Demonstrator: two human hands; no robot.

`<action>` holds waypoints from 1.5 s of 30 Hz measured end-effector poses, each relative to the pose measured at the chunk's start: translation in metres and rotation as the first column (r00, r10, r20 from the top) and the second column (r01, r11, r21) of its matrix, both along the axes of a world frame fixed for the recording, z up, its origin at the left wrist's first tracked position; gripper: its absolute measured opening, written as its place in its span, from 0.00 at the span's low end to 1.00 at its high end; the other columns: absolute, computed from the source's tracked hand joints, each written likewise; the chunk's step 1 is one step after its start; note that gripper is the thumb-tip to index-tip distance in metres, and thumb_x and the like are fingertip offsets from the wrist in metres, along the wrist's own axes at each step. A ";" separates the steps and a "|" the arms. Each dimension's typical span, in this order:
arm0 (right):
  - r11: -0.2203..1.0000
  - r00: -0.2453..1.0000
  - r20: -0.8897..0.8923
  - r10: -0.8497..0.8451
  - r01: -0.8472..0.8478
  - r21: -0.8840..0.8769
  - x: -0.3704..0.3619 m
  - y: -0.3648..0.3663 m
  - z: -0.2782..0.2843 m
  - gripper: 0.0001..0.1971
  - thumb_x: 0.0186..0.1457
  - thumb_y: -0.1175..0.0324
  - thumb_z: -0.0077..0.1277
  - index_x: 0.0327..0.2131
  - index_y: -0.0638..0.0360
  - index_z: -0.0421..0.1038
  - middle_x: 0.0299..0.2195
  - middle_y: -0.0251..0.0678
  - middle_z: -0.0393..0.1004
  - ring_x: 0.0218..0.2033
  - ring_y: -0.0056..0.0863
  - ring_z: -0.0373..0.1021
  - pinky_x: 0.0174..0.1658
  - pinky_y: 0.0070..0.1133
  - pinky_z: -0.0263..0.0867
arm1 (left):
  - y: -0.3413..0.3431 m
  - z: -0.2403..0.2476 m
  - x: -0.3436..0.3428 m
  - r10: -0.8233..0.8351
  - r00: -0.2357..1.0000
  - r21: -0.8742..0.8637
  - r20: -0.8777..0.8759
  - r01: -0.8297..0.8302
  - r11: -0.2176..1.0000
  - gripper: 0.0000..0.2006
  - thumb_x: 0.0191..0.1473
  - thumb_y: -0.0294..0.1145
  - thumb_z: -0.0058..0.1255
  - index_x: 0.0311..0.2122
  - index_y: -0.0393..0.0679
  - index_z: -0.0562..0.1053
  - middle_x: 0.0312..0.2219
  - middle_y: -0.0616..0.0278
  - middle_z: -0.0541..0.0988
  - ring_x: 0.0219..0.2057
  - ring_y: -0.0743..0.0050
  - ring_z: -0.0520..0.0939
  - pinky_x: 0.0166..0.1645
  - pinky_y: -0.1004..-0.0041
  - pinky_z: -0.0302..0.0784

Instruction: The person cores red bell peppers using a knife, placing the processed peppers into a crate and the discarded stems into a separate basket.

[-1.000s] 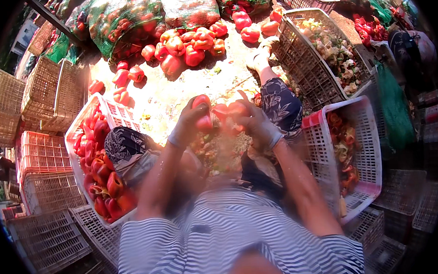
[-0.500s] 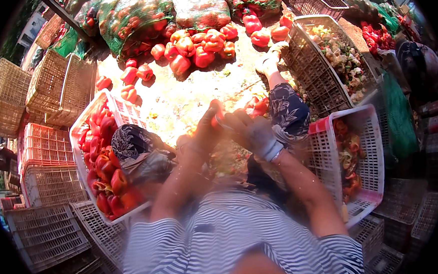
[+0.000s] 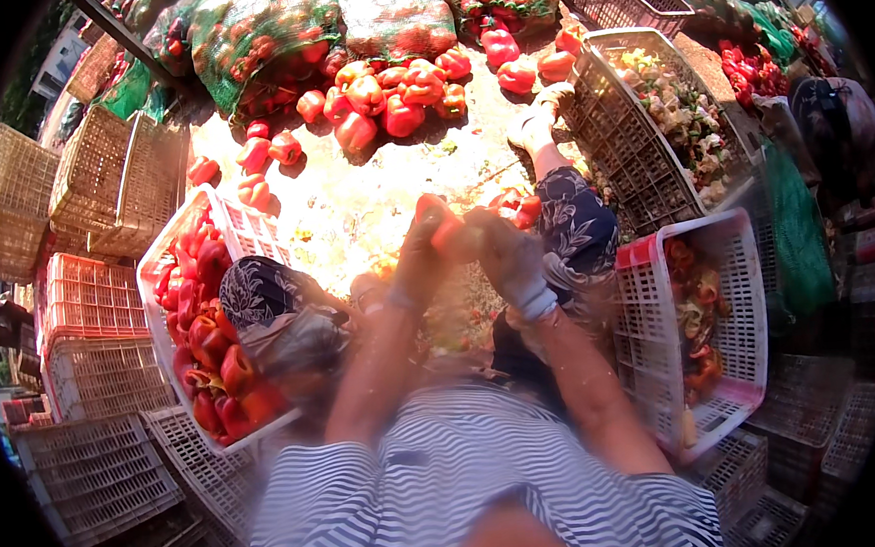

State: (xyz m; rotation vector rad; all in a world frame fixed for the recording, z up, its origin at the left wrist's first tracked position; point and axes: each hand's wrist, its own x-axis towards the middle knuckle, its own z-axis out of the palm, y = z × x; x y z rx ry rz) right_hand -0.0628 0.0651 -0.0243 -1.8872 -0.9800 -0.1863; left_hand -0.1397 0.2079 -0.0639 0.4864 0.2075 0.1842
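A red bell pepper [image 3: 441, 223] is between my hands, above the ground and between my knees. My left hand [image 3: 419, 263] is closed round its lower left side. My right hand [image 3: 513, 259], in a pale glove, is curled against its right side. Motion blurs the right fingers, and anything inside them is hidden. At my left, a white crate [image 3: 250, 223] is filled with red peppers [image 3: 209, 338], some cut open. A pink and white crate [image 3: 650, 301] on my right holds pepper cores and trimmings [image 3: 700, 333].
Whole red peppers [image 3: 402, 100] lie heaped on the sunlit ground ahead, before green mesh sacks [image 3: 263, 43]. More peppers [image 3: 517, 208] lie beside my right leg. A brown crate [image 3: 629, 126] of pale scraps stands ahead right. Stacked crates [image 3: 99, 304] line the left.
My hands have drawn slightly apart and the right hand has shifted a little rightward. More of the red bell pepper shows between them. The crates have not moved.
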 end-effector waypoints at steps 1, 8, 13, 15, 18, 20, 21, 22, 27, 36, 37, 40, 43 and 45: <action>0.997 0.999 0.030 -0.024 0.022 0.080 0.002 0.002 -0.010 0.11 0.59 0.63 0.50 0.43 0.54 0.72 0.28 0.38 0.77 0.23 0.34 0.74 0.25 0.27 0.67 | -0.001 0.005 0.001 0.019 0.999 0.072 -0.043 -0.016 0.997 0.22 0.59 0.41 0.48 0.56 0.44 0.62 0.46 0.60 0.71 0.49 0.65 0.74 0.56 0.64 0.69; 0.974 0.384 -0.898 0.213 -0.017 0.224 0.013 -0.009 0.002 0.14 0.63 0.58 0.47 0.40 0.60 0.73 0.22 0.26 0.69 0.15 0.13 0.61 0.19 0.15 0.58 | 0.004 0.016 -0.003 0.012 0.999 0.194 -0.042 -0.004 0.981 0.36 0.54 0.44 0.55 0.63 0.42 0.54 0.48 0.58 0.69 0.52 0.64 0.71 0.59 0.62 0.67; 0.882 0.086 -0.897 0.433 0.166 0.442 0.029 -0.021 -0.001 0.19 0.65 0.53 0.43 0.45 0.59 0.71 0.22 0.29 0.69 0.14 0.18 0.63 0.17 0.17 0.60 | 0.009 0.016 -0.010 -0.018 1.000 0.099 0.004 0.017 0.995 0.41 0.53 0.46 0.57 0.65 0.40 0.50 0.47 0.58 0.68 0.53 0.60 0.71 0.61 0.59 0.67; 0.860 0.208 -0.884 0.419 0.221 0.460 0.030 -0.022 0.025 0.19 0.66 0.54 0.43 0.45 0.61 0.71 0.23 0.29 0.69 0.14 0.17 0.63 0.17 0.16 0.60 | 0.011 0.014 -0.014 -0.005 1.000 0.107 -0.013 0.006 0.994 0.42 0.53 0.46 0.57 0.65 0.40 0.50 0.48 0.57 0.68 0.53 0.59 0.70 0.61 0.59 0.66; 0.869 0.409 -0.847 0.340 0.206 0.449 0.035 -0.037 0.070 0.18 0.65 0.55 0.44 0.46 0.60 0.71 0.23 0.27 0.68 0.14 0.14 0.62 0.18 0.14 0.60 | 0.011 0.012 -0.018 -0.009 1.000 0.278 -0.002 0.009 0.961 0.40 0.55 0.45 0.54 0.65 0.39 0.50 0.49 0.57 0.68 0.54 0.59 0.70 0.61 0.60 0.66; 0.891 0.555 -0.786 0.273 0.162 0.424 0.042 -0.048 0.095 0.17 0.65 0.56 0.45 0.47 0.59 0.72 0.23 0.26 0.67 0.15 0.11 0.62 0.19 0.12 0.59 | 0.012 0.005 -0.015 -0.010 0.999 0.373 0.037 -0.004 0.928 0.36 0.59 0.45 0.48 0.65 0.37 0.50 0.51 0.54 0.69 0.54 0.59 0.71 0.61 0.61 0.66; 0.895 0.510 -0.807 0.298 0.145 0.422 0.043 -0.049 0.103 0.17 0.65 0.56 0.45 0.47 0.59 0.72 0.23 0.25 0.67 0.15 0.11 0.61 0.19 0.12 0.59 | 0.013 -0.007 -0.014 -0.006 0.998 0.385 0.061 -0.018 0.923 0.34 0.62 0.46 0.43 0.65 0.35 0.50 0.52 0.51 0.70 0.54 0.59 0.72 0.61 0.63 0.67; 0.898 0.463 -0.825 0.323 0.126 0.422 0.044 -0.050 0.109 0.18 0.65 0.55 0.46 0.46 0.59 0.72 0.23 0.25 0.66 0.14 0.10 0.61 0.19 0.11 0.58 | 0.013 -0.015 -0.012 -0.002 0.996 0.397 0.085 -0.032 0.917 0.33 0.64 0.46 0.39 0.65 0.34 0.49 0.53 0.48 0.71 0.54 0.58 0.73 0.60 0.64 0.67; 0.841 0.270 -0.840 0.471 0.151 0.520 0.049 -0.032 0.062 0.17 0.64 0.57 0.46 0.46 0.61 0.72 0.25 0.23 0.68 0.18 0.08 0.61 0.18 0.10 0.59 | 0.001 0.003 -0.001 -0.025 0.999 0.430 0.020 0.014 0.903 0.35 0.64 0.48 0.41 0.65 0.34 0.49 0.53 0.47 0.70 0.54 0.57 0.73 0.61 0.62 0.67; 0.949 0.506 -0.827 0.246 0.049 0.312 0.039 -0.022 0.074 0.15 0.60 0.58 0.51 0.42 0.61 0.72 0.25 0.26 0.71 0.21 0.11 0.64 0.22 0.12 0.63 | 0.006 0.020 -0.018 0.134 0.988 0.839 -0.079 -0.007 0.544 0.25 0.63 0.37 0.46 0.59 0.33 0.60 0.49 0.57 0.76 0.48 0.68 0.78 0.55 0.70 0.72; 0.966 0.514 -0.829 0.219 0.007 0.260 0.037 -0.020 0.075 0.15 0.60 0.57 0.51 0.41 0.61 0.72 0.25 0.26 0.71 0.21 0.11 0.64 0.22 0.12 0.62 | 0.006 0.027 -0.018 0.143 0.986 0.906 -0.088 0.020 0.423 0.24 0.63 0.37 0.45 0.60 0.33 0.60 0.49 0.57 0.75 0.49 0.69 0.78 0.55 0.70 0.72; 0.987 0.547 -0.827 0.132 -0.152 0.057 0.037 -0.022 0.074 0.17 0.57 0.54 0.54 0.40 0.58 0.72 0.23 0.26 0.70 0.21 0.13 0.64 0.24 0.16 0.64 | 0.006 0.035 -0.019 0.146 0.984 0.955 -0.103 0.057 0.290 0.24 0.65 0.37 0.42 0.60 0.33 0.59 0.49 0.56 0.75 0.49 0.69 0.77 0.55 0.70 0.72; 0.922 0.693 -0.721 0.024 -0.293 -0.251 0.041 -0.023 0.049 0.19 0.54 0.53 0.55 0.44 0.55 0.71 0.26 0.36 0.74 0.28 0.27 0.72 0.35 0.26 0.69 | 0.006 0.022 -0.020 0.059 0.996 0.593 -0.068 -0.007 0.806 0.26 0.66 0.38 0.39 0.62 0.33 0.56 0.50 0.53 0.73 0.51 0.66 0.75 0.56 0.69 0.71; 0.893 0.835 -0.545 0.073 -0.298 -0.337 0.029 -0.024 0.060 0.21 0.54 0.52 0.55 0.47 0.53 0.70 0.31 0.43 0.76 0.34 0.34 0.75 0.39 0.29 0.70 | 0.006 0.020 -0.022 0.013 0.998 0.441 0.053 -0.036 0.897 0.27 0.65 0.40 0.39 0.62 0.32 0.55 0.51 0.52 0.72 0.52 0.65 0.75 0.57 0.67 0.70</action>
